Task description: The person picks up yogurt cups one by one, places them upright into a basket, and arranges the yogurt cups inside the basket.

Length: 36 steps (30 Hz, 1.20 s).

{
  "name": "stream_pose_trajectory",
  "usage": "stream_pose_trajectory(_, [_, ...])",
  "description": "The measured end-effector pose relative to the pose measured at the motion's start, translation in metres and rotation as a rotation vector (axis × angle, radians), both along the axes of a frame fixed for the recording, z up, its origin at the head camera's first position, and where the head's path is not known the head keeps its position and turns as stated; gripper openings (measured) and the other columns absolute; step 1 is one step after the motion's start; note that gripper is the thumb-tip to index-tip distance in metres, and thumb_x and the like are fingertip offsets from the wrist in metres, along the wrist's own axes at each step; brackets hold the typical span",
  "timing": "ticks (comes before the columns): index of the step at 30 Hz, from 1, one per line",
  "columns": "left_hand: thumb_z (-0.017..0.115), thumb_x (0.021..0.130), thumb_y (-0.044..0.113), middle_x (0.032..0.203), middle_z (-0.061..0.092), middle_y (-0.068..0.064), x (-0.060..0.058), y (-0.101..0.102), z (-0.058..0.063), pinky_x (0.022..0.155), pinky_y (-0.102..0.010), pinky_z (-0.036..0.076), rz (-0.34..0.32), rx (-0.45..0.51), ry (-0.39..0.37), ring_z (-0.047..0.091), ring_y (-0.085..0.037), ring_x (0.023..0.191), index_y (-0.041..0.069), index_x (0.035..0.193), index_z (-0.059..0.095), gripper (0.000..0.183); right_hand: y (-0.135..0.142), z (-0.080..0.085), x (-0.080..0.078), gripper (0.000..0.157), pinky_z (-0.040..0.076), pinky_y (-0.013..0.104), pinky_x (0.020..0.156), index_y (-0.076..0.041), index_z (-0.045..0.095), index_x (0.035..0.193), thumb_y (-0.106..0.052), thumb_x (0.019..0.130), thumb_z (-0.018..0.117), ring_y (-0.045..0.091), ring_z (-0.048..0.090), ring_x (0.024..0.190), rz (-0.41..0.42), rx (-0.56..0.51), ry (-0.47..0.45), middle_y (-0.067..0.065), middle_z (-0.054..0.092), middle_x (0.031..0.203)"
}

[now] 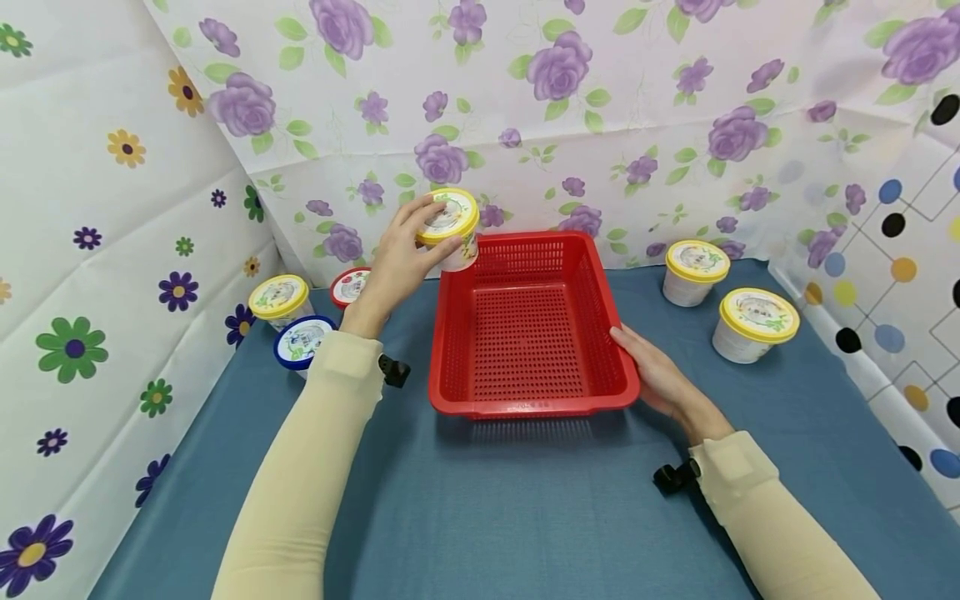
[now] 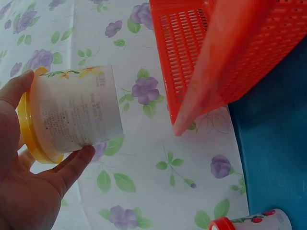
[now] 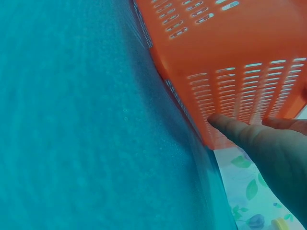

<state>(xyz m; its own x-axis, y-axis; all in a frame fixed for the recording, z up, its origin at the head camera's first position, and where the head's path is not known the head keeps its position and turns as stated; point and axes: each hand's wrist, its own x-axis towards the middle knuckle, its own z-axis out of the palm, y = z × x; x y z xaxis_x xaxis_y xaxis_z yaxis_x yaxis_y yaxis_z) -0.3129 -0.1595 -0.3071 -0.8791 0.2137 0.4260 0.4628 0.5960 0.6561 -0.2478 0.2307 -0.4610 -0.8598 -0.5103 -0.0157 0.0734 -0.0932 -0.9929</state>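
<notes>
High over the back left corner of a red plastic basket, my left hand holds a white paper tub with a yellow lid. Thumb and fingers grip it round the lid end, and the printed side of the tub shows in the left wrist view. At the basket's right side my right hand holds the rim and wall. In the right wrist view its fingers lie along the slotted outer wall. Nothing lies inside the basket.
Left of the basket stand a yellow-lidded tub, a blue-lidded tub and a red-lidded tub, partly behind my left arm. Two yellow-lidded tubs stand at the right. Flowered sheets wall in the blue-covered table.
</notes>
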Motion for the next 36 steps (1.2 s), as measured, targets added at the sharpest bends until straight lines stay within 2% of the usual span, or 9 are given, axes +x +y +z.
stream_pose_trajectory(7, [0.074, 0.097, 0.044, 0.164, 0.037, -0.002, -0.005, 0.008, 0.005, 0.11, -0.037, 0.046, 0.025, 0.0, 0.009, 0.04, -0.024, 0.146, 0.014, 0.153, 0.052, 0.067, 0.002, -0.001, -0.001, 0.062, 0.058, 0.037, 0.093, -0.016, 0.015, 0.168, -0.043, 0.114, 0.034, 0.028, 0.063, 0.119, 0.004, -0.009, 0.001, 0.033, 0.037, 0.153])
stream_pose_trajectory(19, [0.074, 0.098, 0.04, 0.161, 0.04, -0.005, -0.013, 0.021, 0.002, 0.11, -0.037, 0.045, 0.056, 0.027, 0.005, 0.042, -0.027, 0.143, 0.01, 0.151, 0.054, 0.064, 0.001, -0.001, 0.0, 0.063, 0.058, 0.037, 0.092, -0.018, 0.015, 0.168, -0.045, 0.114, 0.035, 0.028, 0.064, 0.119, -0.003, 0.009, 0.005, 0.034, 0.038, 0.152])
stream_pose_trajectory(29, [0.072, 0.099, 0.043, 0.162, 0.038, -0.009, -0.017, 0.033, 0.004, 0.117, -0.04, 0.038, 0.141, 0.005, -0.028, 0.039, -0.03, 0.147, 0.01, 0.152, 0.053, 0.065, 0.0, -0.001, -0.001, 0.063, 0.058, 0.038, 0.092, -0.017, 0.014, 0.168, -0.043, 0.114, 0.034, 0.029, 0.064, 0.12, 0.011, -0.009, 0.004, 0.034, 0.037, 0.153])
stream_pose_trajectory(36, [0.071, 0.099, 0.044, 0.162, 0.039, -0.007, -0.022, 0.043, 0.003, 0.116, -0.038, 0.037, 0.166, 0.009, -0.037, 0.038, -0.028, 0.148, 0.011, 0.151, 0.054, 0.065, 0.001, -0.002, -0.001, 0.063, 0.058, 0.037, 0.092, -0.016, 0.013, 0.168, -0.043, 0.114, 0.034, 0.028, 0.064, 0.119, 0.005, -0.006, 0.009, 0.033, 0.038, 0.152])
